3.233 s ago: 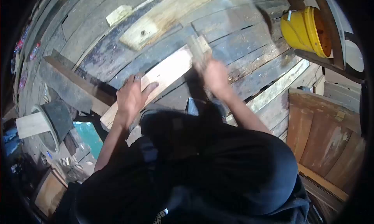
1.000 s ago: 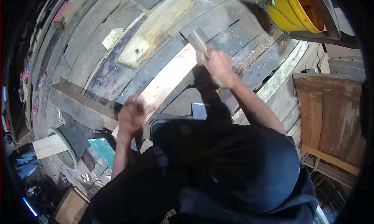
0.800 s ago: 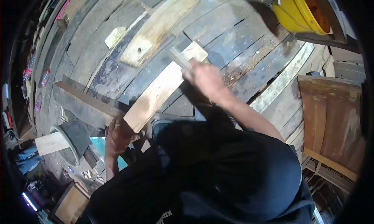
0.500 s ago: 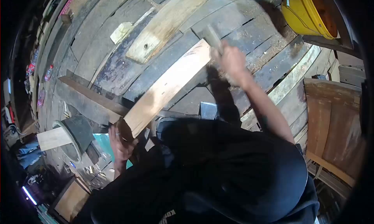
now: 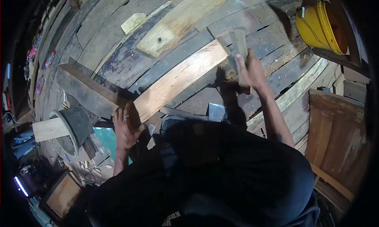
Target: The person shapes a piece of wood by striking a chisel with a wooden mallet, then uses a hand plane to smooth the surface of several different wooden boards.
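A pale wooden plank lies slantwise on the floorboards, its near end beside my left hand. The fingers and thumb of that hand are around a dark wooden block at the plank's near end, next to a long brown beam. My right hand is closed on a long, flat, greyish wooden piece, held upright just beyond the plank's far end and apart from it. The underside of that piece is hidden. A metal hatchet-like head on a dark handle lies near my body.
A thicker board with a hole lies beyond the plank. At the upper right stands a yellow bucket. A dark bucket with a light board in it lies at the left. A brown wooden panel is at the right.
My right hand with the flat wooden piece has moved right and towards me, off the plank's far end. The piece is less blurred now. My left hand stays at the near end.
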A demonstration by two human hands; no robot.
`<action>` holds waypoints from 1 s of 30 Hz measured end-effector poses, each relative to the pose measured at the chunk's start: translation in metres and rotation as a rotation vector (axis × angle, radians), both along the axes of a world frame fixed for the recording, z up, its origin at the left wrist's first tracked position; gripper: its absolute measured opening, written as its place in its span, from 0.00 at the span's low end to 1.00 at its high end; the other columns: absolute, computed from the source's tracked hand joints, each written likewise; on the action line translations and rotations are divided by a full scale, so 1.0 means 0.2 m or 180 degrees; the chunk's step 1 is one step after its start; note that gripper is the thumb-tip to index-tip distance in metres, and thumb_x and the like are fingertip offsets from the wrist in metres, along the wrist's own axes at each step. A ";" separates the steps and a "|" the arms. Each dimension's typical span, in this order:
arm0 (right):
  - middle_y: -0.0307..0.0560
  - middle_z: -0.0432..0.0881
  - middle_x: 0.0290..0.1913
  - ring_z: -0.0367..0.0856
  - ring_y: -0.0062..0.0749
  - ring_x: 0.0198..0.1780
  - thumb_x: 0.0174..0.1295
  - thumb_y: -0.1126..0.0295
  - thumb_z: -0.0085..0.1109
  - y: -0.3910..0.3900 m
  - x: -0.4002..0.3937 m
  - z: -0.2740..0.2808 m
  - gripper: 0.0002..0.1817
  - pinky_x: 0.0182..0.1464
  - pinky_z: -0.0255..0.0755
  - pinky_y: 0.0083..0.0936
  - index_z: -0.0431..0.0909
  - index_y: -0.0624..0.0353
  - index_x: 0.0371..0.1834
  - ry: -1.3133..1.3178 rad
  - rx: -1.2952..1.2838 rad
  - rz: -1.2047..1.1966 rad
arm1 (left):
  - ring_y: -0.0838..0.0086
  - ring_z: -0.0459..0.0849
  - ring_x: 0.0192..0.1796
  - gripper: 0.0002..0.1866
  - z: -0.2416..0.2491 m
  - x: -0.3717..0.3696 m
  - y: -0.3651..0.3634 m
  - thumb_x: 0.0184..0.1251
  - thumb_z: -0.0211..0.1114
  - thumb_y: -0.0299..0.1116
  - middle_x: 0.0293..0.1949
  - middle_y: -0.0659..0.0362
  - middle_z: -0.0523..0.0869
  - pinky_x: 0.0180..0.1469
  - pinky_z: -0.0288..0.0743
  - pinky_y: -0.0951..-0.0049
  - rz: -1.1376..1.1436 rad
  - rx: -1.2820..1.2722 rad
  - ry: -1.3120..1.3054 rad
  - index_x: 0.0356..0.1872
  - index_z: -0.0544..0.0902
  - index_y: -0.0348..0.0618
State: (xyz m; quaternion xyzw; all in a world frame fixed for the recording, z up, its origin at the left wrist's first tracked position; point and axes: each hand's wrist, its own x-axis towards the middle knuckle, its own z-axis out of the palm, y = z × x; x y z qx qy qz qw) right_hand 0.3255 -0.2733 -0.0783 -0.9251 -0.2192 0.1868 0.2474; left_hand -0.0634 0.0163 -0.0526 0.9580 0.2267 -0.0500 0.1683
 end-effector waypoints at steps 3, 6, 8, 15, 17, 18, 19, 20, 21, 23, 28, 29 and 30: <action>0.80 0.85 0.42 0.86 0.76 0.45 0.79 0.60 0.53 0.09 -0.02 -0.03 0.25 0.51 0.78 0.59 0.65 0.66 0.71 0.0139 -0.0129 0.0218 | 0.43 0.74 0.63 0.50 0.02 0.18 -0.03 0.57 0.81 0.55 0.60 0.42 0.79 0.68 0.69 0.45 -0.0254 -0.0153 -0.0147 0.75 0.72 0.35; 0.80 0.85 0.46 0.87 0.75 0.42 0.77 0.64 0.54 0.15 -0.03 -0.04 0.38 0.49 0.79 0.62 0.49 0.52 0.87 -0.0288 -0.0197 0.0633 | 0.45 0.75 0.62 0.48 -0.02 0.29 -0.08 0.59 0.80 0.52 0.62 0.45 0.79 0.67 0.69 0.46 -0.0414 -0.0320 -0.0377 0.78 0.71 0.41; 0.78 0.86 0.47 0.88 0.73 0.40 0.77 0.66 0.54 0.21 -0.11 0.03 0.40 0.45 0.81 0.61 0.48 0.49 0.89 -0.0375 -0.0593 0.0721 | 0.47 0.75 0.62 0.49 -0.03 0.33 -0.14 0.61 0.79 0.51 0.64 0.47 0.78 0.67 0.69 0.48 -0.0301 0.0128 0.0140 0.81 0.70 0.43; 0.68 0.85 0.49 0.91 0.60 0.37 0.69 0.72 0.58 0.20 -0.48 0.00 0.48 0.36 0.85 0.52 0.47 0.32 0.91 -0.0545 -0.0092 0.1928 | 0.51 0.75 0.61 0.50 -0.08 0.39 -0.23 0.58 0.80 0.50 0.65 0.51 0.77 0.65 0.68 0.47 -0.0149 0.0454 0.0055 0.85 0.66 0.72; 0.64 0.86 0.43 0.90 0.59 0.35 0.75 0.70 0.56 0.16 -0.36 -0.05 0.43 0.35 0.84 0.53 0.49 0.36 0.90 -0.0783 -0.0373 0.1730 | 0.51 0.75 0.60 0.49 -0.07 0.38 -0.23 0.59 0.80 0.50 0.64 0.50 0.77 0.65 0.67 0.48 -0.0190 0.0510 0.0016 0.84 0.68 0.74; 0.65 0.87 0.42 0.90 0.60 0.35 0.77 0.66 0.56 0.19 -0.30 -0.01 0.40 0.35 0.83 0.55 0.50 0.38 0.89 -0.0536 -0.0330 0.1344 | 0.51 0.75 0.60 0.49 -0.07 0.38 -0.24 0.59 0.80 0.50 0.64 0.50 0.77 0.65 0.67 0.48 -0.0198 0.0523 0.0025 0.84 0.68 0.74; 0.65 0.88 0.42 0.90 0.62 0.35 0.76 0.66 0.56 0.18 -0.22 -0.03 0.40 0.35 0.83 0.56 0.51 0.39 0.89 -0.0642 -0.0184 0.1064 | 0.51 0.75 0.60 0.49 -0.08 0.37 -0.24 0.59 0.80 0.50 0.64 0.50 0.77 0.66 0.67 0.48 -0.0196 0.0584 -0.0022 0.84 0.68 0.74; 0.66 0.88 0.42 0.89 0.63 0.35 0.76 0.66 0.57 0.16 -0.18 -0.05 0.40 0.36 0.83 0.57 0.52 0.40 0.89 -0.0755 -0.0046 0.0792 | 0.51 0.75 0.60 0.48 -0.09 0.37 -0.24 0.59 0.80 0.50 0.63 0.50 0.77 0.66 0.67 0.48 -0.0185 0.0637 -0.0080 0.83 0.68 0.74; 0.66 0.88 0.42 0.89 0.63 0.35 0.76 0.66 0.57 0.17 -0.18 -0.04 0.40 0.36 0.83 0.57 0.52 0.40 0.89 -0.0787 -0.0049 0.0798 | 0.51 0.75 0.60 0.48 -0.10 0.37 -0.24 0.59 0.80 0.50 0.63 0.51 0.77 0.66 0.67 0.47 -0.0156 0.0621 -0.0122 0.83 0.68 0.74; 0.67 0.89 0.43 0.89 0.66 0.36 0.76 0.63 0.57 0.22 -0.20 -0.01 0.39 0.38 0.83 0.57 0.52 0.41 0.88 -0.0405 -0.0465 0.0579 | 0.51 0.75 0.61 0.48 -0.11 0.38 -0.25 0.59 0.80 0.50 0.64 0.51 0.76 0.66 0.67 0.47 -0.0092 0.0615 -0.0143 0.83 0.69 0.74; 0.63 0.87 0.45 0.88 0.63 0.35 0.75 0.69 0.57 0.23 -0.57 0.00 0.44 0.38 0.83 0.53 0.47 0.30 0.90 -0.0394 -0.0155 0.1910 | 0.52 0.75 0.61 0.48 -0.12 0.37 -0.25 0.58 0.81 0.49 0.64 0.53 0.76 0.66 0.67 0.47 -0.0085 0.0543 -0.0149 0.82 0.70 0.76; 0.63 0.87 0.45 0.88 0.62 0.35 0.75 0.69 0.58 0.19 -0.50 0.01 0.44 0.38 0.83 0.53 0.48 0.31 0.90 -0.0176 0.0255 0.2037 | 0.52 0.75 0.61 0.48 -0.13 0.36 -0.24 0.58 0.81 0.48 0.64 0.52 0.77 0.66 0.67 0.47 -0.0092 0.0519 -0.0264 0.82 0.70 0.76; 0.65 0.88 0.43 0.89 0.62 0.34 0.76 0.66 0.58 0.16 -0.43 -0.03 0.42 0.38 0.83 0.53 0.50 0.34 0.90 -0.0502 0.0356 0.1893 | 0.52 0.75 0.61 0.48 -0.13 0.35 -0.24 0.58 0.81 0.48 0.64 0.52 0.77 0.66 0.67 0.47 -0.0087 0.0523 -0.0247 0.82 0.70 0.76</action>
